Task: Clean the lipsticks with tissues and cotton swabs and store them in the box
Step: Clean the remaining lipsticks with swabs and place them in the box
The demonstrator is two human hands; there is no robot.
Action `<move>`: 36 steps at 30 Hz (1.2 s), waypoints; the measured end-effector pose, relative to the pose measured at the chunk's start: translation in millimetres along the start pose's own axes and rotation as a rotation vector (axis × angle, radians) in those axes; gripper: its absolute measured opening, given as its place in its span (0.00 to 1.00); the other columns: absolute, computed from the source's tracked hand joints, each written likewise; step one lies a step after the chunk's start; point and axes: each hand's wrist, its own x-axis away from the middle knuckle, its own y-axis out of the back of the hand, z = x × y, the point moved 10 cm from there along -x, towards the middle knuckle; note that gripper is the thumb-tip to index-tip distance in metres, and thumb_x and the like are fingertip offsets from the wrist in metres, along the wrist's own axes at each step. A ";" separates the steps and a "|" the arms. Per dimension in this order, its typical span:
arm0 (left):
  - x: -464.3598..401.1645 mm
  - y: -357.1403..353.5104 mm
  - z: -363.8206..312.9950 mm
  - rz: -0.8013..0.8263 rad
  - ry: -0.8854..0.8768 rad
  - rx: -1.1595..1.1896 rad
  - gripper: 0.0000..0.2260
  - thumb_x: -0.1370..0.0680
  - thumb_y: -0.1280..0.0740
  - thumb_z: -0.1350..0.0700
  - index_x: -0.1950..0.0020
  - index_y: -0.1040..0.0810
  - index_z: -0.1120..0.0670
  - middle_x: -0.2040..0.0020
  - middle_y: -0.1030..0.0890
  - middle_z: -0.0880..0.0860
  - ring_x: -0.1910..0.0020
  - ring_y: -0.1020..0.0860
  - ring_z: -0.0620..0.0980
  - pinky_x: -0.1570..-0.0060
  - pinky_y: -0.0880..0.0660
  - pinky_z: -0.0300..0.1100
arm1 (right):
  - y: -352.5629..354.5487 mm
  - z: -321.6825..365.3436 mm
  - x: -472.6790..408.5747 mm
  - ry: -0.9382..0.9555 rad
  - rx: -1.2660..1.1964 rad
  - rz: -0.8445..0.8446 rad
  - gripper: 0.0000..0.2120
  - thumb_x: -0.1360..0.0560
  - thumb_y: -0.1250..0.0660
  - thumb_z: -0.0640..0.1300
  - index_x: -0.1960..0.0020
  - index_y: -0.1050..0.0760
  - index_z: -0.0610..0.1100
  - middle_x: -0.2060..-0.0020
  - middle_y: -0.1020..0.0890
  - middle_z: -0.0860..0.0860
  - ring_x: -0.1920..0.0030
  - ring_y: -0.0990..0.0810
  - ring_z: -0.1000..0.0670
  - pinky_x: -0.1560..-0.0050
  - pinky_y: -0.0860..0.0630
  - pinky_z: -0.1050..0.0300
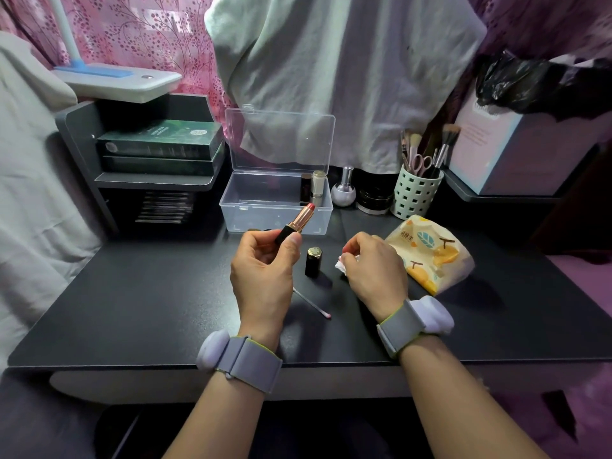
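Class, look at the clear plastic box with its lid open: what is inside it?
Inside the clear box, two capped lipstick tubes stand upright in the right rear corner. The raised red lipstick in the left hand covers part of the box, so that patch is unseen.

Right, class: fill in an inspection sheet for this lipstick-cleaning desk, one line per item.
Surface: dark desk.
Job's things: open lipstick held up; its cap upright on the desk; used cotton swab lying flat; tissue pack; clear box, lid open, holding two lipsticks.
Clutter: nail polish bottle, brush cup.
Grippers: left hand grips the lipstick; right hand pinches a tissue.
Cables: nothing seen.
Surroundings: desk lamp, hanging shirt.
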 end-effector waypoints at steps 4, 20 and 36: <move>-0.5 1.0 0.3 0.001 -0.002 0.022 0.07 0.27 0.23 0.56 0.55 0.20 0.50 0.59 0.14 0.50 0.59 0.15 0.50 0.45 0.19 0.60 | -0.7 2.2 1.2 0.006 0.044 0.019 0.04 0.24 0.34 0.45 0.52 0.21 0.48 0.51 0.19 0.48 0.47 0.22 0.43 0.52 0.28 0.52; -1.2 6.1 -0.9 -0.002 0.004 0.073 0.07 0.26 0.24 0.59 0.54 0.21 0.53 0.61 0.15 0.45 0.61 0.16 0.45 0.45 0.19 0.60 | -26.8 52.4 17.9 0.105 0.062 0.437 0.10 0.34 0.23 0.54 0.66 0.21 0.52 0.59 0.15 0.49 0.54 0.17 0.47 0.52 0.20 0.52; -3.1 22.2 -6.8 -0.055 0.015 0.085 0.06 0.25 0.24 0.58 0.55 0.21 0.53 0.60 0.15 0.52 0.59 0.15 0.51 0.49 0.17 0.56 | -46.9 57.2 23.5 0.108 0.161 0.506 0.14 0.36 0.28 0.52 0.56 0.20 0.44 0.61 0.17 0.50 0.56 0.18 0.46 0.54 0.19 0.52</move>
